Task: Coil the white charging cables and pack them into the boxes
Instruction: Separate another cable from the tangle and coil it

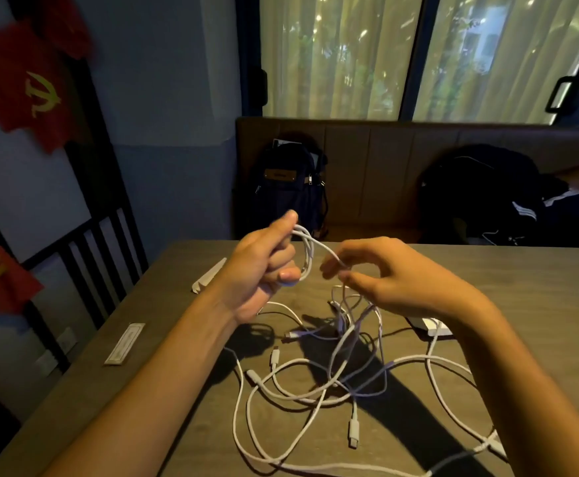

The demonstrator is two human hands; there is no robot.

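Holding a few loops of white cable point(304, 251) above the table point(508, 270), the left hand point(264, 266) is closed round them, while the right hand point(377, 273) pinches the same cable between narrow fingertips. Loose cables point(319, 383) sprawl beneath, reaching the near edge. A white box point(430, 327) lies beside the right wrist; far tabletop stays bare.

Tangled cables point(332, 373) clutter the table's point(522, 287) centre; its far right seems open.

Cables point(332, 380) tangled on table point(522, 277); box point(430, 327) right.
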